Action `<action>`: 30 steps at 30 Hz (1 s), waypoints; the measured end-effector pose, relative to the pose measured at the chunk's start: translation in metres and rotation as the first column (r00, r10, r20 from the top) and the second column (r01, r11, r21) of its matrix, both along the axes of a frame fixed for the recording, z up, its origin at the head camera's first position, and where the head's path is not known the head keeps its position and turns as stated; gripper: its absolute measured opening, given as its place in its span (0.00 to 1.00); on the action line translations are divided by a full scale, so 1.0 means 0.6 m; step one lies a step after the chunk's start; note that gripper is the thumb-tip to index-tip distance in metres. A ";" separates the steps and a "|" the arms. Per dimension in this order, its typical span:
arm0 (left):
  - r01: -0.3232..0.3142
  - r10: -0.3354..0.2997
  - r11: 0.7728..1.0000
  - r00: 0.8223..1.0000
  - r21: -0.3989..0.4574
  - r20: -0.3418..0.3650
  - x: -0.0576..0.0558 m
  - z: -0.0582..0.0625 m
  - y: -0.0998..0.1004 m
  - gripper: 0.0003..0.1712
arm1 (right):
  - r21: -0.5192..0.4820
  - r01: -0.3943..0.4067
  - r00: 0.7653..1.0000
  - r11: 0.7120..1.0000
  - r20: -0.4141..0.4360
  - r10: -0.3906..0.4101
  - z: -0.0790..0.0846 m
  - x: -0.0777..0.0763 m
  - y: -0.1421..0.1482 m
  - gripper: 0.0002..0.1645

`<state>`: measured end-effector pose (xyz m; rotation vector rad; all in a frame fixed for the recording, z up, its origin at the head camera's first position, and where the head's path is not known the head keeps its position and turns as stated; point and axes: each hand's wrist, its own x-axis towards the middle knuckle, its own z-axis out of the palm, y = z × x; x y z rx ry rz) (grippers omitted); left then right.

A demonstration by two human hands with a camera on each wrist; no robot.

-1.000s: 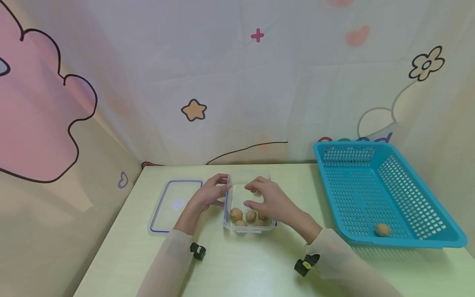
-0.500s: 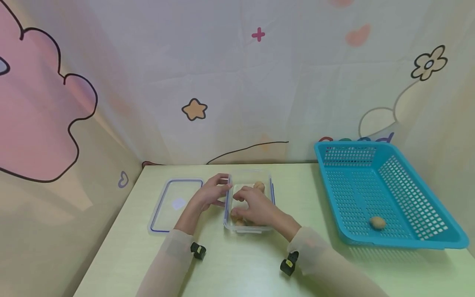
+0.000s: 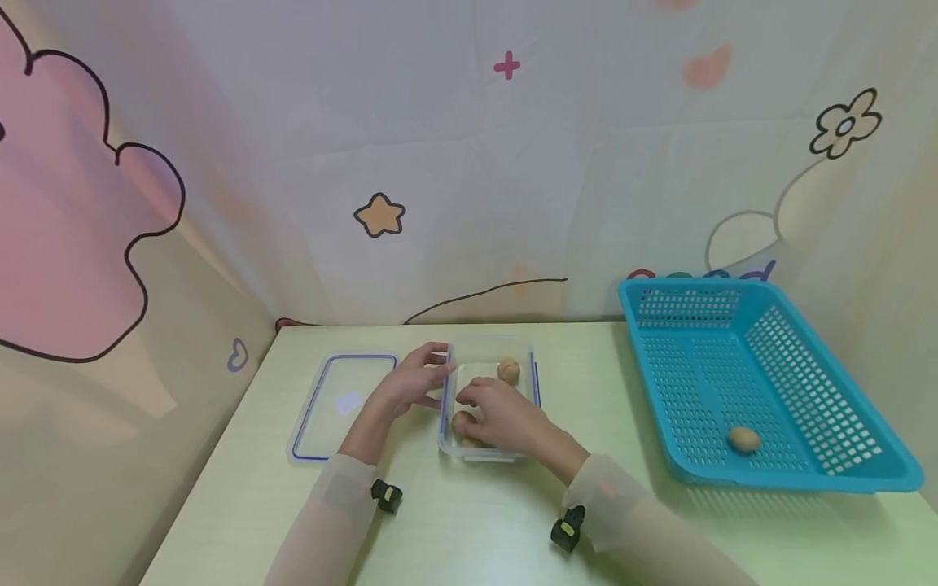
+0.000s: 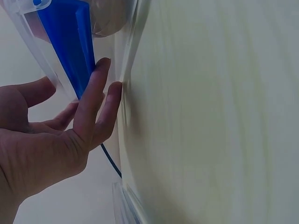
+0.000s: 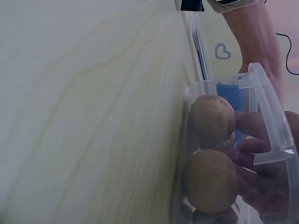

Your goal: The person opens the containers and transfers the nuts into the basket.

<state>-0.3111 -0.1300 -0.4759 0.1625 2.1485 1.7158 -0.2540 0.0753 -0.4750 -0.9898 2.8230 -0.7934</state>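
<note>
At left of centre, the lid (image 3: 326,419) lies flat on the surface (image 3: 440,521), off the box. To its right, I have the left hand (image 3: 412,378) with fingers spread, touching the left wall of the box (image 3: 476,456); it pinches nothing.

The box holds several walnuts: one loose walnut (image 3: 509,371) in its upper right corner and others low in it, including a left walnut (image 3: 462,422) by the right hand's thumb. The right hand (image 3: 501,413) reaches into the box, fingers bent; I cannot tell whether it pinches a walnut. It also blocks a full count.

At the right of the frame, the basket (image 3: 777,478) contains one last walnut (image 3: 744,439).

Status, in my judgement: loading is nearly complete; outstanding items are the basket's walnut and the unfitted lid.
</note>
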 end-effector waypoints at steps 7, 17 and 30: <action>0.009 -0.010 1.000 1.000 0.007 0.012 -0.002 0.000 -0.001 0.31 | 0.032 0.013 1.000 0.999 0.001 -0.013 0.001 0.001 -0.002 0.18; 0.009 -0.009 1.000 1.000 0.015 0.026 -0.001 0.003 -0.004 0.32 | 0.032 -0.015 1.000 0.999 -0.024 0.015 -0.003 -0.005 -0.006 0.17; 0.011 -0.011 1.000 1.000 0.011 0.020 -0.001 0.003 -0.003 0.31 | 0.025 -0.017 0.997 1.000 -0.078 0.019 -0.006 -0.003 -0.003 0.11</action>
